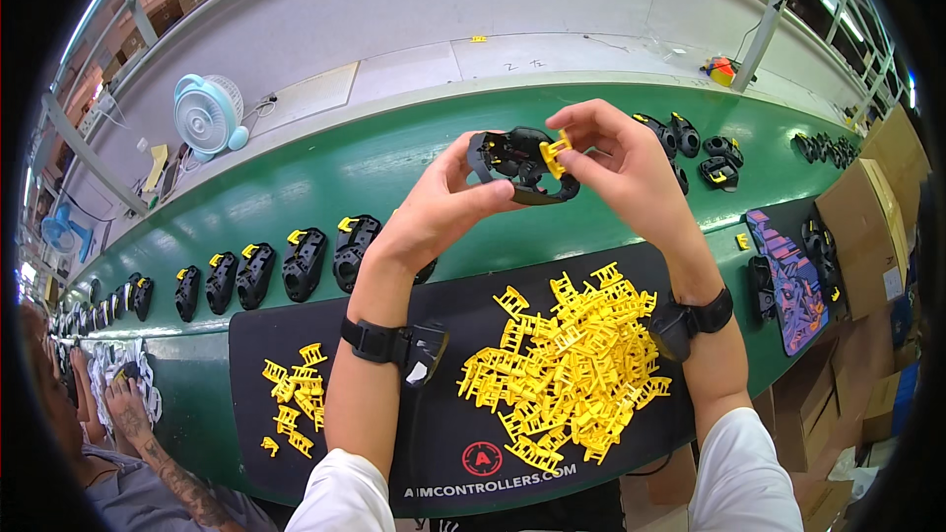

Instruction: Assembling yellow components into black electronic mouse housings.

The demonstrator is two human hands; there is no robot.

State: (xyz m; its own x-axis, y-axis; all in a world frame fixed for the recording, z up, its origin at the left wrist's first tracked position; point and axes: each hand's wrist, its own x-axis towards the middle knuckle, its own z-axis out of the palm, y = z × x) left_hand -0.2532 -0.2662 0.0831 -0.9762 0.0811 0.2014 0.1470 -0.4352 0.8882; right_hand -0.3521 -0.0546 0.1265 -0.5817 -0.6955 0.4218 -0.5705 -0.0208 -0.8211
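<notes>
Above the mat, my left hand (pixel 439 202) is closed round the left side of a black, hollow, rounded plastic shell (pixel 540 197), its open inside showing. My right hand (pixel 626 167) pinches a small yellow plastic clip (pixel 555 154) between thumb and fingers, at the shell's right side. Whether the clip is seated in the shell or just touching it, I cannot tell. Below my hands lies a big heap of similar yellow clips (pixel 567 365) on the black mat (pixel 434 433). A smaller group of yellow clips (pixel 296 389) is left of my left forearm.
A row of black shells with yellow parts (pixel 304 264) runs along the green bench (pixel 296 182) to the left. More black shells (pixel 724 160) are at the right, near a patterned mat (pixel 788 281) and cardboard boxes (pixel 867 227). A fan (pixel 209 116) stands behind. A co-worker's hand (pixel 126 404) is at left.
</notes>
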